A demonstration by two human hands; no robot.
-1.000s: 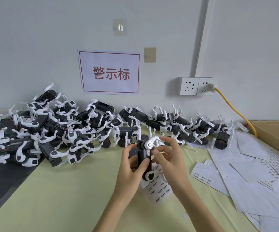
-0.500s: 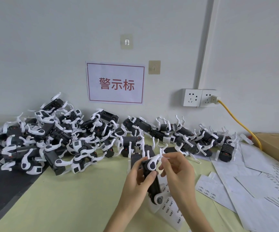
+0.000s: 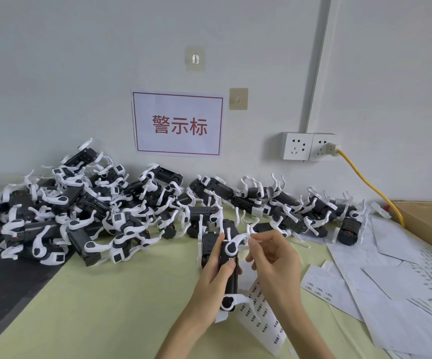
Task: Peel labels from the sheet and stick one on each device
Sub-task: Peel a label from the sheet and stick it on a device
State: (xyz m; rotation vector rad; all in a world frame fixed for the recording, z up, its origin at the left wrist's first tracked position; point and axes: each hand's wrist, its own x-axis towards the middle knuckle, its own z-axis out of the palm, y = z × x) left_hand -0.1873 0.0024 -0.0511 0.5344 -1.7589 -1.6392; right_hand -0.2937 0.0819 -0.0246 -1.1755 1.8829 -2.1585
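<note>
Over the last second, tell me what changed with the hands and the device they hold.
The left hand keeps its grip on the black device, its thumb now lying on the small label on the body. The right hand has drawn its fingers back from the body; they now sit by the upper white arm. The view tilted, so everything sits lower in frame. The pile of devices, label sheet and loose papers stayed put.

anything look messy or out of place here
The devices lie in a tangled heap against the wall, not in rows, and loose sheets overlap untidily on the right. Nothing looks broken or spilled.
</note>
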